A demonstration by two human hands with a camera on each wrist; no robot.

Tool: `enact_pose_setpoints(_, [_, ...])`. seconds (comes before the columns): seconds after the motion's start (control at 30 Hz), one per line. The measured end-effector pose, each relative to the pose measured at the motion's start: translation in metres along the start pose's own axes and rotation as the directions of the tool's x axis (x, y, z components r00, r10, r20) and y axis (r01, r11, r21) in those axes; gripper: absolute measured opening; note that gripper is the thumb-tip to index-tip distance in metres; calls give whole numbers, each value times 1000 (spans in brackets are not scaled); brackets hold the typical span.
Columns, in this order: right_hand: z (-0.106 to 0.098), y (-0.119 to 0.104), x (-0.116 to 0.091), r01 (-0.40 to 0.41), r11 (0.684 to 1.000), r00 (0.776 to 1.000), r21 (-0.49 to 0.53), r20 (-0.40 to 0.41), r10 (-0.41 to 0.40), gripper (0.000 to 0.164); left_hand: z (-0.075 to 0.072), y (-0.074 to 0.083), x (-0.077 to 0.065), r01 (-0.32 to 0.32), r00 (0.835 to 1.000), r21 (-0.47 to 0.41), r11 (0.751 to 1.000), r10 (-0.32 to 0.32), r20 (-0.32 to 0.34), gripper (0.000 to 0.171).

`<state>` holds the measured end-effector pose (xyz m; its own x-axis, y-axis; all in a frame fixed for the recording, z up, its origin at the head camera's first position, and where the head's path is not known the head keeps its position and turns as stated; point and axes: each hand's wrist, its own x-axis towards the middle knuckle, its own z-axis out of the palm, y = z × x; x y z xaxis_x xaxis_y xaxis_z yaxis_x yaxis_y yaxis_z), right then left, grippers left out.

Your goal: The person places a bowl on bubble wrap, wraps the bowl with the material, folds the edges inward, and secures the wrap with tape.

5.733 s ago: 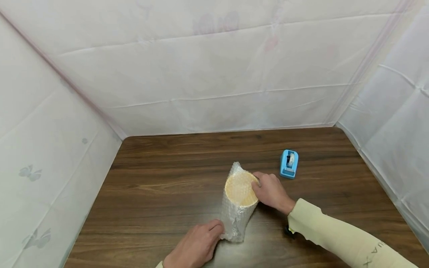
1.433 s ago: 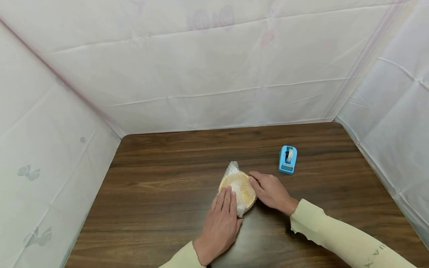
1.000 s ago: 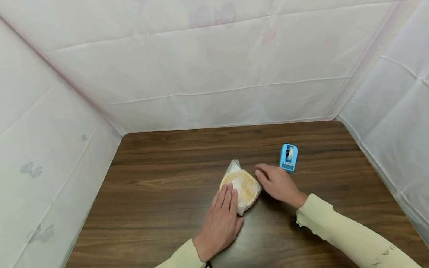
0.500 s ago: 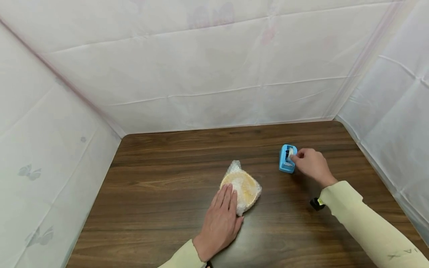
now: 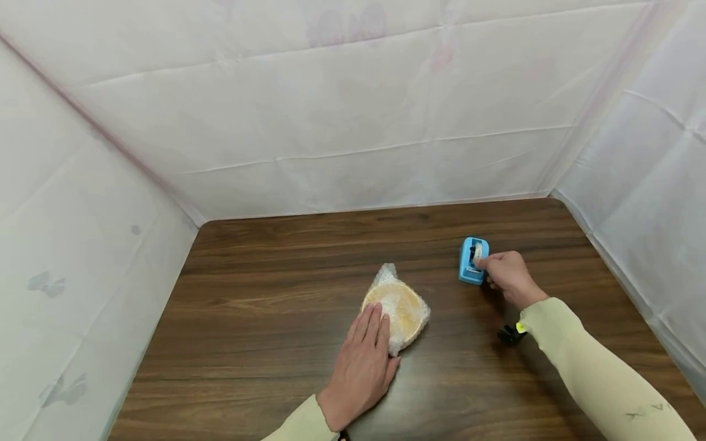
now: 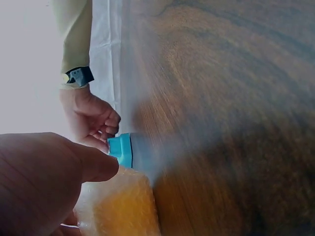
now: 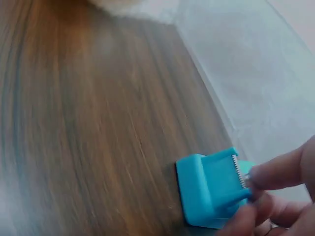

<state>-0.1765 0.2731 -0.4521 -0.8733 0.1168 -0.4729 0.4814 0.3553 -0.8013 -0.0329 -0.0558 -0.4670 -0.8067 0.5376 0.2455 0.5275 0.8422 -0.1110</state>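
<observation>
Right-wrist view alone resolves cutter teeth (image 7: 239,172) by your right hand (image 5: 512,277), fingers curled at the blue tape dispenser (image 5: 466,264) just left of it; can't tell whether they pinch anything. Your left hand (image 5: 361,370), fingers straight, lies over the bubble-wrapped bundle (image 5: 405,309), hiding part.

The dispenser (image 7: 210,189) is smooth plastic (the bubble wrap (image 5: 407,311) bumpy).

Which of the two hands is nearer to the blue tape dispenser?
The right hand, at the toothed edge of the tape dispenser; the left hand rests on the bubble-wrapped bundle.
</observation>
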Motion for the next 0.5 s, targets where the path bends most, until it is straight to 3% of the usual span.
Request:
enact_pose_setpoints(0.1, [4, 1, 2, -54, 981, 998, 185, 49, 45, 31, -1, -1, -2, 0, 1000, -6, 1000, 0, -2, 70])
enact_pose_setpoints(0.2, [2, 1, -1, -101, 930, 993, 354, 90, 73, 24, -1, -2, -2, -2, 1000, -16, 1000, 2, 8, 71])
enact_pose_setpoints(0.4, [0, -1, -13, -60, 847, 997, 528, 79, 22, 9, -1, -1, 0, -2, 1000, -18, 1000, 2, 8, 70])
enact_pose_setpoints(0.5, [7, 4, -20, -38, 823, 999, 567, 41, 18, 13, 0, 0, -1, -2, 1000, -15, 1000, 2, 8, 70])
